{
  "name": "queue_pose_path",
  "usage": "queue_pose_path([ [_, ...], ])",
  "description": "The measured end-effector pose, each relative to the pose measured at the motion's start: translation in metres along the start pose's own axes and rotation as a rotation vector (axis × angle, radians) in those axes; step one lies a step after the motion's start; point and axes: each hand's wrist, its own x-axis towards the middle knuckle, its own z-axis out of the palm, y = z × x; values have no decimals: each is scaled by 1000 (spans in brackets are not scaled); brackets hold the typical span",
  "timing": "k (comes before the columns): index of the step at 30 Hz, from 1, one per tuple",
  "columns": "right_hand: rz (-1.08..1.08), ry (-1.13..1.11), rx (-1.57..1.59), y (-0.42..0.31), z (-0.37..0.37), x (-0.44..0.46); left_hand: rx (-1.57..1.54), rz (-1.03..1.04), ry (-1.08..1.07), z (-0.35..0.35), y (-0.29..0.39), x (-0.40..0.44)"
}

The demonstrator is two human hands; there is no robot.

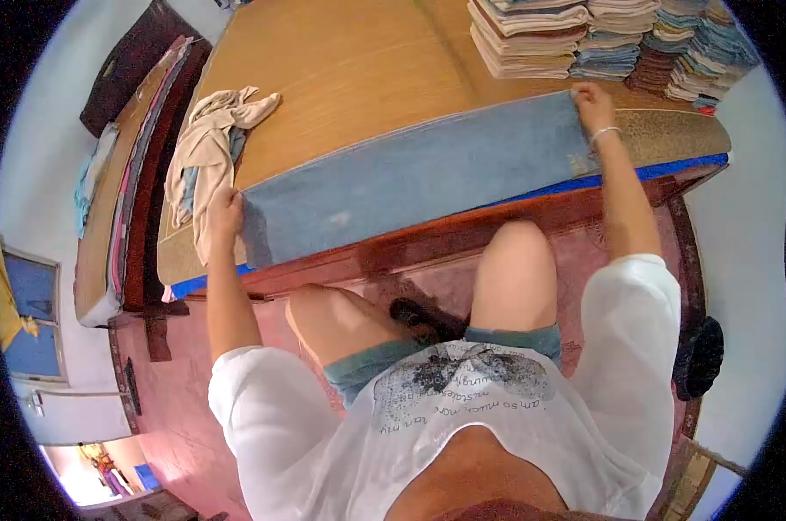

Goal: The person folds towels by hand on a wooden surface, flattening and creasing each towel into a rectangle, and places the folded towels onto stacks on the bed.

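A long blue-grey towel lies stretched along the near edge of the bed, folded into a narrow strip. My left hand is closed on its left end, next to a crumpled beige cloth. At the far right end, my right hand pinches the towel's upper corner, fingers closed. A bracelet circles the right wrist. The towel's lower edge hangs over the bed's side, and a small pale patch shows on its surface.
Several stacks of folded cloths stand at the back right of the bed. Another narrow bed with fabric along it is at the left. Dark shoes lie on the pink floor at right. A window is on the left wall.
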Motion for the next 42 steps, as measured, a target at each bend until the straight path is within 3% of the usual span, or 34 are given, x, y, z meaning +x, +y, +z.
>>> queue_pose_path([
  [1, 20, 65, -195, -5, 11, 0, 205, 98, 170, 13, 12, 0],
  [2, 28, 64, -197, -6, 21, -5, 248, 124, 209, 21, 21, -4],
  [3, 46, 126, -329, -20, 31, -21, 249, 125, 199, 29, 33, -9],
  [5, 71, 180, -472, -16, 38, -23, 382, 25, 418, 44, 46, -17],
  [7, -114, 220, -363, 0, 40, -21, 378, -11, 410, 47, 43, -17],
  [14, -142, 220, -401, 10, 41, -16, 362, 75, 437, 47, 40, -17],
  [19, -57, 229, -431, -1, 38, -10, 246, -5, 332, 40, 27, -5],
  [20, -70, 234, -410, 2, 38, -12, 494, 57, 469, 40, 28, -9],
  [21, -64, 227, -411, -1, 35, -19, 499, 56, 462, 34, 49, -20],
  [23, -443, 427, -468, -26, 26, -25, 336, 371, 571, 29, 102, -34],
  [25, -606, 231, -256, -62, 27, -57, 275, 547, 427, 40, 139, -53],
  [27, -623, -14, -151, -92, 41, -93, 143, 650, 227, 56, 176, -64],
  [29, -725, -158, -257, -99, 65, -107, 118, 729, 141, 77, 196, -62],
  [32, -654, -269, -367, -105, 86, -110, 34, 704, 123, 108, 217, -40],
  [36, -553, -265, -434, -90, 101, -117, 97, 680, 108, 141, 229, -14],
  [42, -579, -245, -407, -85, 100, -118, 175, 606, -17, 150, 236, -3],
])
